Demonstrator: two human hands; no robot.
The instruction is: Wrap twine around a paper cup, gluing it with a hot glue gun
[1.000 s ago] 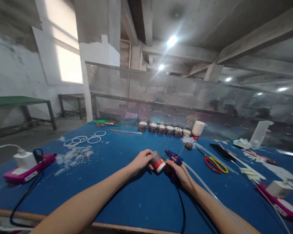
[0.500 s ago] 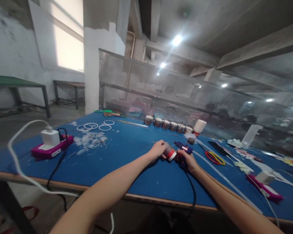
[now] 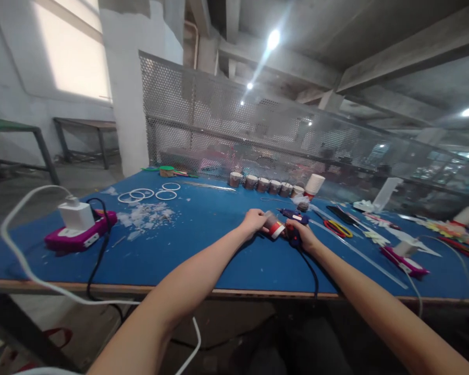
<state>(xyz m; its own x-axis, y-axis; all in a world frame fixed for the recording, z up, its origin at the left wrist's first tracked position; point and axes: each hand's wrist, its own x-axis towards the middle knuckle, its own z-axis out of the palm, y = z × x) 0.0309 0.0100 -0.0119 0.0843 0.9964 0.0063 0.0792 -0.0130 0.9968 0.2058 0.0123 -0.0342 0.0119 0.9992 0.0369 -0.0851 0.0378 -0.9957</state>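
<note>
My left hand grips a small paper cup with a brown wrap and a red and white rim, held on its side above the blue table. My right hand holds a blue glue gun right beside the cup, nozzle toward it. The gun's black cord runs back over the table's front edge. Both arms stretch far out from me.
A row of wrapped cups and a stack of paper cups stand at the back. Scissors, a black phone, white rings, paper scraps, pink power strips. A mesh screen borders the far edge.
The camera has pulled back and turned, so the table's front edge and underside now show. Both hands keep the cup and glue gun together, without visible change in grip.
</note>
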